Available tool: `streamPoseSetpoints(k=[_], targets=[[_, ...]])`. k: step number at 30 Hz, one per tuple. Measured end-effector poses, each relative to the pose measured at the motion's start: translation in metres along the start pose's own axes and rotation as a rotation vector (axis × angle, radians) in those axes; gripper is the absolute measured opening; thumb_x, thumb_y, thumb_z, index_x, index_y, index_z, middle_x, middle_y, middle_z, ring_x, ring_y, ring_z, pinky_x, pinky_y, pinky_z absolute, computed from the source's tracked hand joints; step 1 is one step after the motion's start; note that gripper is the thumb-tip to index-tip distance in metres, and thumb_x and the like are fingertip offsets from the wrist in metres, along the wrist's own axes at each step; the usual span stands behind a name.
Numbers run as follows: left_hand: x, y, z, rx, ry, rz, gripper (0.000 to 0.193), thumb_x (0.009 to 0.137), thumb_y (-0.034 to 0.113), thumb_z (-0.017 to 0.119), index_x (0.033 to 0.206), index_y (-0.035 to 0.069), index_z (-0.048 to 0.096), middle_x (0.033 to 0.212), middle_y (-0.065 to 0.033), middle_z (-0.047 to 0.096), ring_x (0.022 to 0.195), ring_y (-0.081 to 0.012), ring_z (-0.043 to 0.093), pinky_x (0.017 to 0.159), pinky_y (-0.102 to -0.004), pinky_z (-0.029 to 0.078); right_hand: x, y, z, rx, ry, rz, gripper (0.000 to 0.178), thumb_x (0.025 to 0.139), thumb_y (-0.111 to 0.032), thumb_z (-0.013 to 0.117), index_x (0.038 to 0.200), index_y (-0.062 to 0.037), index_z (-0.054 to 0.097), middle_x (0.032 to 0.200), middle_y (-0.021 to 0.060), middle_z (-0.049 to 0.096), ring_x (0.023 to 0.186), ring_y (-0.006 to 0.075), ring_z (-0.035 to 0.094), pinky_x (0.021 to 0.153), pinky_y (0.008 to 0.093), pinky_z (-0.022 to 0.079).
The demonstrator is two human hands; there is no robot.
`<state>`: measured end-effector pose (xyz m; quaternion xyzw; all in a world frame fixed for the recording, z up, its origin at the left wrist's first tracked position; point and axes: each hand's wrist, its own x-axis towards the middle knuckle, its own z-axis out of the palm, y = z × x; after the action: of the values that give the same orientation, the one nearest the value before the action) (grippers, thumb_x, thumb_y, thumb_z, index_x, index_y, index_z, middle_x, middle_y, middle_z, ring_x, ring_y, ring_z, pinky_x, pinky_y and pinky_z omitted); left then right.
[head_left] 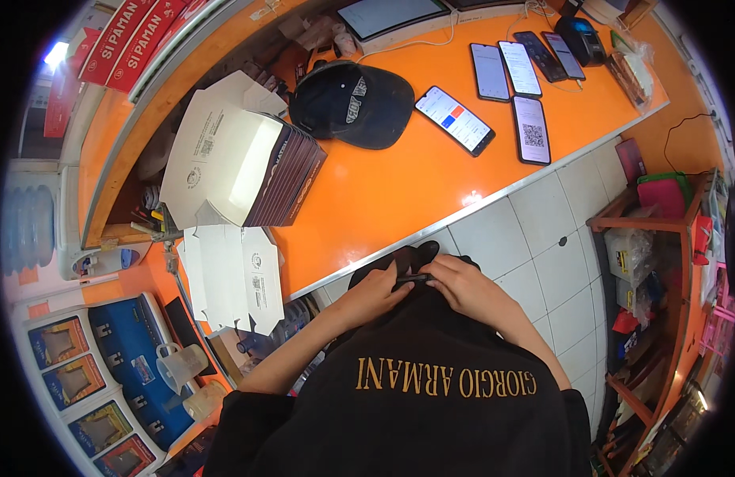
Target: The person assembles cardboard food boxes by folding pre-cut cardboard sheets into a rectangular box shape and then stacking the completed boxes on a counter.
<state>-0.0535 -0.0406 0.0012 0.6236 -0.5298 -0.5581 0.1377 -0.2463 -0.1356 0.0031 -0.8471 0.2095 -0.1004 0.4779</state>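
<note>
Pressure is best kept even, I judge remotely, while left hand (pixel 371 296) and right hand (pixel 468 288), nearly closed, pinch a slim dark item (pixel 413 279) near the tabletop (pixel 363 203) edge.

- An orange counter (pixel 367 199) with a pale front edge runs diagonally across the view.
- On its left end sit a stack of folded cartons (pixel 292 179), dark-sided with white insides, and, nearer, white carton sheets (pixel 228 274).
- Beside the stack lies a black cap (pixel 352 103).
- A phone with a lit screen (pixel 455 121) lies to the cap's right.
- Farther right, four phones (pixel 518 68) lie side by side, with a phone showing a square code (pixel 532 129) just below.
- A black device (pixel 580 40) stands behind them.
</note>
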Motion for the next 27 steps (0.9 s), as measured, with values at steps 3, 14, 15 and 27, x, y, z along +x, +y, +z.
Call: streamPoseSetpoints(k=[3,14,15,27], targets=[[0.003,-0.004,0.001,0.027,0.029,-0.032,0.040,0.094,0.029,0.053,0.118,-0.002,0.046,0.110,-0.0247,0.060,0.105,-0.0395,0.056,0.088,-0.0406,0.044,0.002,-0.003,0.002,0.009,-0.020,0.038,0.017,0.086,-0.006,0.058,0.101,0.0002,0.057,0.093,0.0158,0.057,0.090,0.0347,0.057,0.076,0.0407,0.047],[-0.004,-0.009,-0.008,-0.646,-0.113,-0.163,0.032,0.099,0.038,0.043,0.099,0.007,0.047,0.076,0.0016,0.040,0.068,-0.0090,0.038,0.061,-0.0240,0.036,0.000,0.001,-0.015,0.060,-0.005,0.127,0.018,0.087,-0.009,0.057,0.103,-0.0010,0.057,0.095,0.0154,0.057,0.089,0.0354,0.057,0.076,0.0406,0.047],[-0.003,-0.008,-0.006,-0.574,-0.074,-0.121,0.032,0.099,0.039,0.041,0.097,0.008,0.047,0.075,0.0023,0.038,0.066,-0.0077,0.036,0.059,-0.0234,0.033,0.000,0.001,-0.015,0.059,-0.005,0.128,0.018,0.087,-0.009,0.057,0.103,-0.0010,0.057,0.095,0.0154,0.057,0.089,0.0354,0.057,0.076,0.0406,0.047],[-0.006,-0.010,-0.006,-0.388,0.018,0.057,0.034,0.097,0.039,0.046,0.101,0.006,0.043,0.082,-0.0062,0.048,0.078,-0.0139,0.046,0.073,-0.0297,0.039,0.003,-0.007,-0.007,0.012,0.003,0.039,0.020,0.086,-0.011,0.060,0.104,-0.0036,0.060,0.093,0.0124,0.054,0.087,0.0313,0.058,0.074,0.0385,0.048]])
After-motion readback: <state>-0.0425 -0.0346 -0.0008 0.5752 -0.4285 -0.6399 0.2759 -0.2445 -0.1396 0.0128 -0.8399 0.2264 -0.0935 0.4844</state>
